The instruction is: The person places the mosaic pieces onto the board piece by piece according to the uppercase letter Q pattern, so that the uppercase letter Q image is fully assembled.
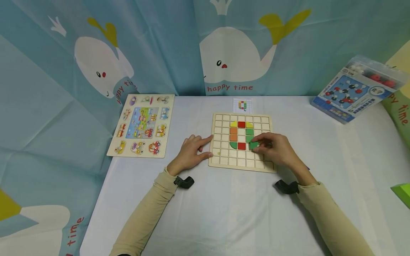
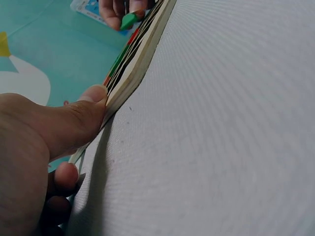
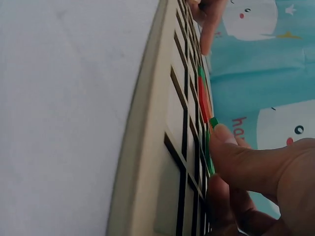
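Observation:
A square wooden grid board [image 1: 224, 162] lies on the white table. Coloured tiles form a ring on it: red tile [image 1: 241, 124] at the top, another at the bottom, orange tiles [image 1: 234, 134] down the left, green ones on the right, yellow corners above. My left hand [image 1: 191, 151] touches the board's left edge with straight index finger and thumb; in the left wrist view the thumb [image 2: 78, 115] presses on the rim. Between thumb and fingers, my right hand [image 1: 278, 149] pinches a green tile [image 1: 253, 145] at the ring's lower right corner. The fingers partly hide that tile.
A small card [image 1: 242, 105] with a coloured letter Q lies behind the board. To the left is a wooden picture puzzle [image 1: 144, 122]. A boxed molecule model set [image 1: 347, 93] stands at the back right, and a green object [image 1: 403, 193] lies at the right edge.

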The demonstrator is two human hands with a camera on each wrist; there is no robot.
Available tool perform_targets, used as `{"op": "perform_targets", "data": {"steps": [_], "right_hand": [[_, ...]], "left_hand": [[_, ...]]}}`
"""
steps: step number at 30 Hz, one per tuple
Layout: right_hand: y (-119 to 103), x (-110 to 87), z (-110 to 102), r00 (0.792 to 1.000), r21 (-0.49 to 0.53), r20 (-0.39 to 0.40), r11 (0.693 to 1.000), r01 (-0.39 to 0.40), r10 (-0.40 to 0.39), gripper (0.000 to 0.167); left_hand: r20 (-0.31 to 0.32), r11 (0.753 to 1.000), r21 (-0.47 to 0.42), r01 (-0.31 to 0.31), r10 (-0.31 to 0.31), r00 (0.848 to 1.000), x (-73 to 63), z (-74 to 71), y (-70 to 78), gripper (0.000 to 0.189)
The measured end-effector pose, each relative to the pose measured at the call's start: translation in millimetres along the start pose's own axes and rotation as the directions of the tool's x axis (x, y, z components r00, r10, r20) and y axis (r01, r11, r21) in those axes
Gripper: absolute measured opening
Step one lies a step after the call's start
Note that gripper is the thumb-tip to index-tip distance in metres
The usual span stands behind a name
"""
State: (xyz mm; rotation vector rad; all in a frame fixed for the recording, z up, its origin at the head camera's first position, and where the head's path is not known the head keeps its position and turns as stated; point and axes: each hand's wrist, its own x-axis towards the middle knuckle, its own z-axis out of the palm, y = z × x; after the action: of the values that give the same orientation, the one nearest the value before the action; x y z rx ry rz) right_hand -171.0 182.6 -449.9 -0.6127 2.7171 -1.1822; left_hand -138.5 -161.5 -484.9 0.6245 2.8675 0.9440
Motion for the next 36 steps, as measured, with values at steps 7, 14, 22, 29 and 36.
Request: {"op": "perform_targets", "data": {"steps": [7,14,22,29,36], "right_hand": [[-6,2.3,6,0.999,-0.025,0.003,0.999,0.033,-0.033,0.026],[-5,3.7,8,0.999,-0.060,0.004,0.998,0.036,-0.036,0.025],[-3,4.4,8,1.000,-0.036,-0.009,0.999,0.022,-0.022,0.018],[-5,5.8,10,0.999,-0.042,-0.047,0.999,0.014,-0.016,0.011],[-3,4.7,11,0.999,-0.037,-0.049,0.999,0.000,-0.002,0.014]], "left_hand": [[-0.016,1.000,0.003,-0.011,0.011,1.000,-1.5,-0.4,-0.9,0.071],[-0.029,1.000,0.004,-0.020,0.020,0.999,-1.2,0.3,-2.3,0.070],[-0.030,1.000,-0.007,-0.024,0.023,0.999,0.0,-0.6,-0.8,0.070],[-0.024,1.000,-0.002,-0.022,0.022,0.999,1.2,-1.9,-0.1,0.070],[-0.008,1.000,-0.002,-0.001,0.001,1.000,1.3,-0.2,-0.2,0.070]]}}
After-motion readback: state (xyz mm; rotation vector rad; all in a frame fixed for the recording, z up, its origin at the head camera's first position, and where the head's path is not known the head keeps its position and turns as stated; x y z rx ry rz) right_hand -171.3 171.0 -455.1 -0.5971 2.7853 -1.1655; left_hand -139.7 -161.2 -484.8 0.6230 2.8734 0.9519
